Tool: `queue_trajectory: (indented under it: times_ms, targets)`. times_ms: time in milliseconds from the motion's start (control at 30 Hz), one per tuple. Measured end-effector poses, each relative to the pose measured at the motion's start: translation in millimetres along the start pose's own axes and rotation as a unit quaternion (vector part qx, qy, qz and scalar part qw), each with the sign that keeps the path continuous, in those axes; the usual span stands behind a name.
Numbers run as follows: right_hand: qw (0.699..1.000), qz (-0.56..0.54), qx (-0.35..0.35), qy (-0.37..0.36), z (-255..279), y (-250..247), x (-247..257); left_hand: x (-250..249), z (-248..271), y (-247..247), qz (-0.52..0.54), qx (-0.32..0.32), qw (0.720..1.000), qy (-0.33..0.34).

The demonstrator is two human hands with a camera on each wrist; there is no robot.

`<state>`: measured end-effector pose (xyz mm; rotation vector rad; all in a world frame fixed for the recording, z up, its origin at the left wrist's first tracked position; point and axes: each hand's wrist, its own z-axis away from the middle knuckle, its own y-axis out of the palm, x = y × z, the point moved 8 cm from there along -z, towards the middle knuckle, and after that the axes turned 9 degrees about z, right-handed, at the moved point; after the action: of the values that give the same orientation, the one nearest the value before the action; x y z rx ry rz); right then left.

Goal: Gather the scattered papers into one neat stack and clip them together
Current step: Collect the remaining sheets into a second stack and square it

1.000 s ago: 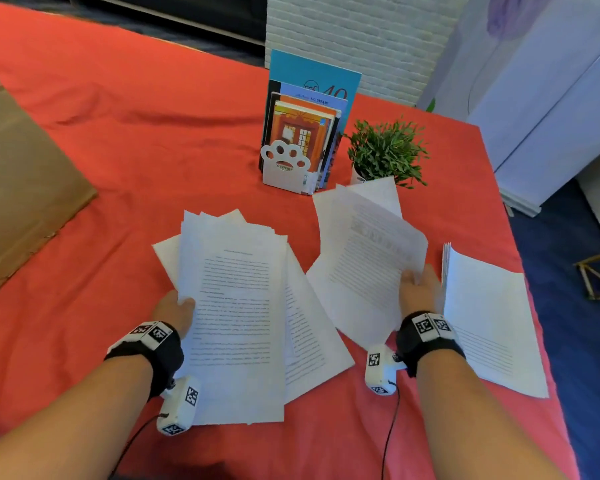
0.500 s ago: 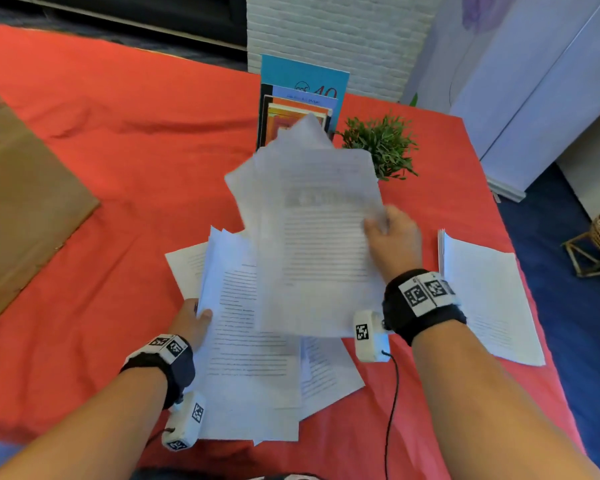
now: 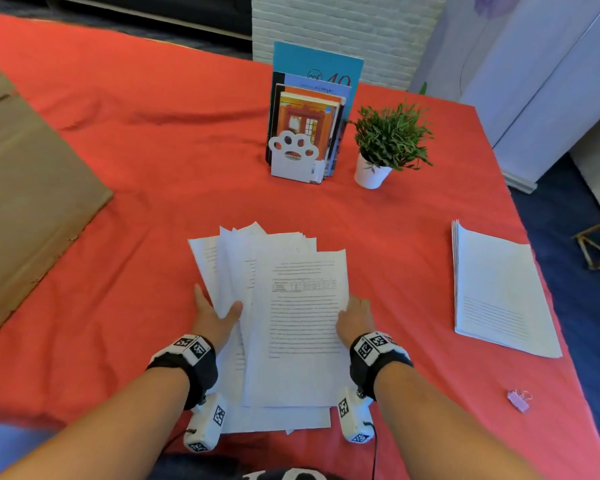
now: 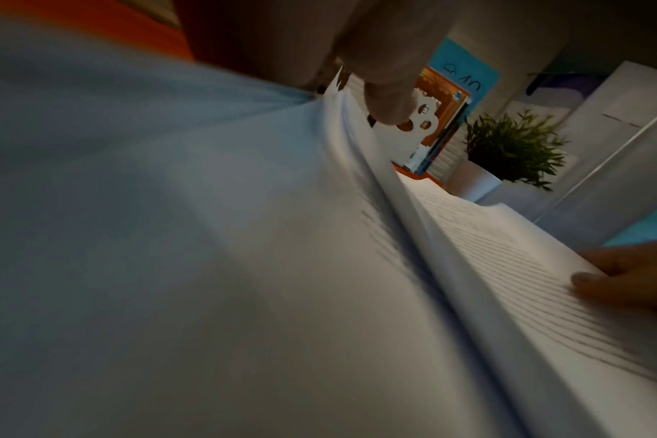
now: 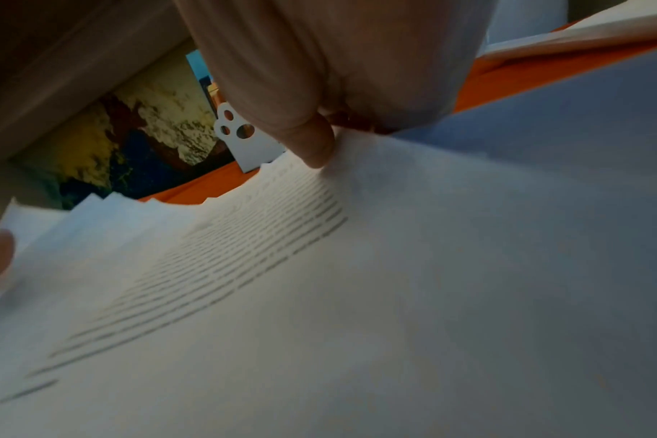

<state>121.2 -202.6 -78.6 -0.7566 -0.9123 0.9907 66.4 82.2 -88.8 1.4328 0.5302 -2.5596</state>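
Observation:
A loose, fanned pile of printed papers [image 3: 291,323] lies on the red tablecloth [image 3: 135,209] in front of me. My left hand [image 3: 219,313] holds the pile's left edge, thumb on top; in the left wrist view the thumb [image 4: 387,100] sits over lifted sheet edges [image 4: 357,166]. At the pile's right edge is my right hand [image 3: 352,315]; its thumb [image 5: 304,139] presses on the top sheet [image 5: 319,266]. A squared stack of papers [image 3: 499,292] lies apart at the right. A small pink binder clip [image 3: 518,400] rests near the table's right front.
A white paw-shaped bookend with books [image 3: 305,133] and a small potted plant [image 3: 388,143] stand behind the pile. Brown cardboard [image 3: 25,188] covers the left of the table. The table's right edge drops to a blue floor [image 3: 582,271].
My right hand lifted the sheets that lay to the right, carried them left and laid them on the pile. My left hand stayed at the pile's left edge.

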Motion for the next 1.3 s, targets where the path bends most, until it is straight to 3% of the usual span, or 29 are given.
queue_trajectory:
  times_ms: [133, 233, 300, 433, 533, 600, 800, 967, 1133, 1300]
  targets:
    - [0.995, -0.059, 0.047, -0.066, 7.6, 12.2, 18.9, -13.9, 10.6, 16.6, 0.040, 0.053, 0.995, 0.070]
    - [0.984, -0.166, 0.050, -0.032, 5.3, 3.9, 8.9, -36.8, 19.0, 18.1, 0.050, 0.081, 0.991, 0.098]
    - [0.965, -0.256, 0.043, -0.031, 5.7, -13.6, 6.0, -56.7, 24.8, 16.4, 0.111, 0.114, 0.983, 0.094]
    - [0.877, -0.468, 0.038, -0.103, 9.3, -65.9, 26.5, -106.5, 38.8, 11.4, 0.179, 0.156, 0.963, 0.124]
    - [0.822, -0.547, -0.017, -0.159, 20.3, -122.8, 44.9, -139.8, 46.1, 6.3, 0.197, 0.137, 0.956, 0.171]
    - [0.804, -0.561, -0.048, -0.193, 32.2, -148.9, 54.8, -151.6, 50.0, 7.2, 0.229, 0.139, 0.946, 0.182]
    - [0.827, -0.512, -0.086, -0.215, 56.9, -147.6, 52.9, -159.2, 58.2, 13.3, 0.230, 0.166, 0.936, 0.207]
    - [0.791, -0.561, -0.094, -0.225, 64.8, -156.6, 52.9, -176.5, 64.9, 25.6, 0.236, 0.193, 0.923, 0.236]
    - [0.791, -0.575, -0.116, -0.174, 55.9, -154.3, 48.3, -181.6, 59.1, 25.0, 0.234, 0.127, 0.939, 0.219]
    - [0.801, -0.566, -0.102, -0.168, 54.7, -150.2, 54.5, -173.4, 49.2, 23.7, 0.221, 0.091, 0.951, 0.195]
